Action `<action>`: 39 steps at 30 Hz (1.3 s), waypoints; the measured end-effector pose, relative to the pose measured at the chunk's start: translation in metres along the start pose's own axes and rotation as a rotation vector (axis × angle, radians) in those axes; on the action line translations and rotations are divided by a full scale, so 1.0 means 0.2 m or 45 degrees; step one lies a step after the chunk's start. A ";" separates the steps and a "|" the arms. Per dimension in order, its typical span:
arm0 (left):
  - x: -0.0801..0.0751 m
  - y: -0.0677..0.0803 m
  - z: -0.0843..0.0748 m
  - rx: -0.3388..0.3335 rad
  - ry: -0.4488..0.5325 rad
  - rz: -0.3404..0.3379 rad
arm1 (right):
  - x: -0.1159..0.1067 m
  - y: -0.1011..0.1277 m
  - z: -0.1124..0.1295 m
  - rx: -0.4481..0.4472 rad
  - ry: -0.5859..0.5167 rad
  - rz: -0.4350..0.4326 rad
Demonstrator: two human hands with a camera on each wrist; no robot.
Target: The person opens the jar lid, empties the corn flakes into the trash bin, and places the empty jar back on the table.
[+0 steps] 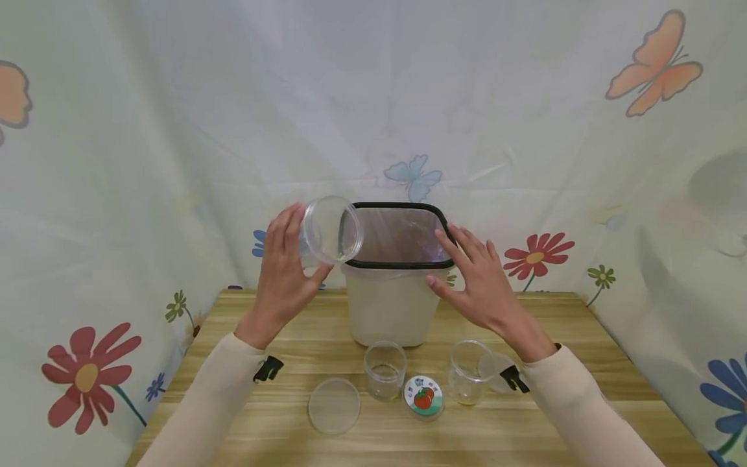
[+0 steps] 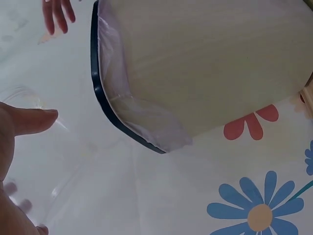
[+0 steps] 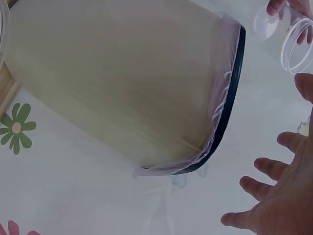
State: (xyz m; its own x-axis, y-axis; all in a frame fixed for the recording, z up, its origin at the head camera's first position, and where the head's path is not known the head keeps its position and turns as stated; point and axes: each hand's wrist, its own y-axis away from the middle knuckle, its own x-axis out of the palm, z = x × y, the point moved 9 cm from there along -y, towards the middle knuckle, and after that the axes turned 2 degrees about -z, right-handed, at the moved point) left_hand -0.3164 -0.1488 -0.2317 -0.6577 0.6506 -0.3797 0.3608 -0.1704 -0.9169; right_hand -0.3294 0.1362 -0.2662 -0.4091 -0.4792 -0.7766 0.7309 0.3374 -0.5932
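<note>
My left hand (image 1: 279, 275) grips a clear plastic jar (image 1: 332, 230) between thumb and fingers. The jar is tilted on its side, its open mouth facing right beside the left rim of a cream trash bin (image 1: 390, 308). Nothing plain can be made out inside the jar. A thin plastic liner folds over the bin's edge under a black rim ring (image 1: 403, 265). My right hand (image 1: 481, 285) is at the bin's right rim with fingers spread and nothing held; whether it touches the ring I cannot tell. The right wrist view also catches the jar (image 3: 297, 46).
On the wooden table (image 1: 280, 441), nearer than the bin, stand two clear jars (image 1: 385, 376) (image 1: 467, 379). Between them is a round container with a tomato-printed top (image 1: 424, 396). A clear lid (image 1: 334, 407) lies left; another clear disc (image 1: 500, 370) is right. A flower-printed curtain (image 1: 280, 117) surrounds the table.
</note>
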 end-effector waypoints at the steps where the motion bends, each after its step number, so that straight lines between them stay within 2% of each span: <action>1: -0.01 0.01 0.00 -0.005 0.011 -0.008 | 0.00 0.01 0.01 -0.004 0.005 0.001; 8: -0.04 0.10 0.01 -0.066 0.048 -0.010 | 0.00 0.07 0.07 -0.057 0.037 -0.002; 14: -0.05 0.20 0.06 -0.124 0.039 0.014 | 0.00 0.12 0.12 -0.090 0.039 -0.009; 25: -0.01 0.39 0.10 -0.172 0.095 0.037 | 0.06 0.21 0.12 -0.084 0.043 -0.022; 32: 0.04 0.51 0.13 -0.310 0.137 0.129 | 0.09 0.27 0.13 -0.107 0.020 -0.033; 39: 0.09 0.60 0.16 -0.445 0.159 0.206 | 0.12 0.33 0.17 -0.142 0.008 -0.009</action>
State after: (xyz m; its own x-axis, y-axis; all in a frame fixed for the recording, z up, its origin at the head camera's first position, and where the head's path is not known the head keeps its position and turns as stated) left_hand -0.3059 -0.1818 -0.3533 -0.4963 0.7246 -0.4781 0.6704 -0.0300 -0.7414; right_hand -0.2723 0.1190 -0.3167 -0.4181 -0.4769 -0.7732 0.6625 0.4223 -0.6187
